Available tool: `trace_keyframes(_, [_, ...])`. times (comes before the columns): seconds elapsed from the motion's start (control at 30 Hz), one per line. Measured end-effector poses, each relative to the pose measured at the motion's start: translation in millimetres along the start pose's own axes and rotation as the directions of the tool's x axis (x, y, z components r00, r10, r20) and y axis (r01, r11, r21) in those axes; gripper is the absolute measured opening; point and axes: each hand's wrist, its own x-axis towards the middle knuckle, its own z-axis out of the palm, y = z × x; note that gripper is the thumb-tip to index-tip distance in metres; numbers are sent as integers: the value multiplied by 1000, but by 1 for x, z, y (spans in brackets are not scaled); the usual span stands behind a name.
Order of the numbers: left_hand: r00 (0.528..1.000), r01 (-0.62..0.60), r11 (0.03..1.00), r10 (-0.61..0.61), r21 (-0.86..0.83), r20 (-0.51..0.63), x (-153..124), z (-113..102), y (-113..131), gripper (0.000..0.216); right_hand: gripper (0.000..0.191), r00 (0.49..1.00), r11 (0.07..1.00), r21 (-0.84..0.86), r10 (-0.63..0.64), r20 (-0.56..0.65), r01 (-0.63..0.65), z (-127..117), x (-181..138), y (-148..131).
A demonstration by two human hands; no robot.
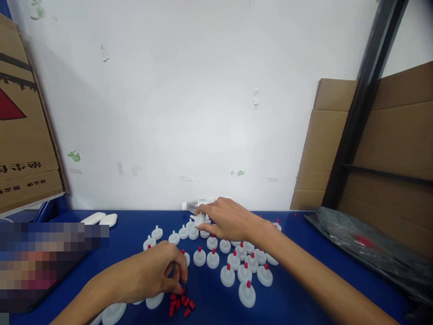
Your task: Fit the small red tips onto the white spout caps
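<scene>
Meanwhile right hand (227, 221) pinches a white cap (199, 219); left hand (154, 273) touches red plugs (181, 304).

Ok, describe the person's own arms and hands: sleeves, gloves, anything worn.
Both forearms are bare as far as the picture shows, with no sleeves in view. The left hand and right hand wear no gloves; no rings, watch or wristband can be seen.

— What do we see of our own body here?

— Two bare forearms, each ending in a hand: our left hand (152, 273) and our right hand (226, 219).

— Do we wear sleeves?

— None show; both arms are uncovered from the wrist back to the frame's lower edge.

— Gloves, rings, a watch?

— We see no covering on the fingers or the wrists. The nails look short and plain, though they are small in this view.
</scene>
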Motion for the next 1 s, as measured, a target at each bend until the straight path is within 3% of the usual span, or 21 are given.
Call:
trace_keyframes(0.3, [1000,-22,1000,22,1,18,4,2,3,13,44,1000,1000,-22,-3,0,3,1,0,0])
trace_keyframes(0.47, [983,-76,997,73,-12,-171,3,-4,8,16,44,1000,1000,-12,-18,-24,17,0,-1,0])
trace_keyframes(0.57, [925,-106,994,86,-35,-369,6,-11,10,21,40,999,1000,-1,-30,-36,30,-1,-1,1])
trace_keyframes(0.7, [800,-128,988,54,-83,-598,14,-16,5,26,39,998,999,2,-37,-46,37,-1,-1,0])
trace_keyframes(0.8, [751,-163,981,51,-110,-658,17,-13,0,32,39,997,999,3,-51,-55,51,-2,-1,-3])
trace_keyframes(1.0, [717,-209,967,52,-143,-695,16,-9,4,32,38,993,997,6,-77,-87,78,-9,-3,-9])
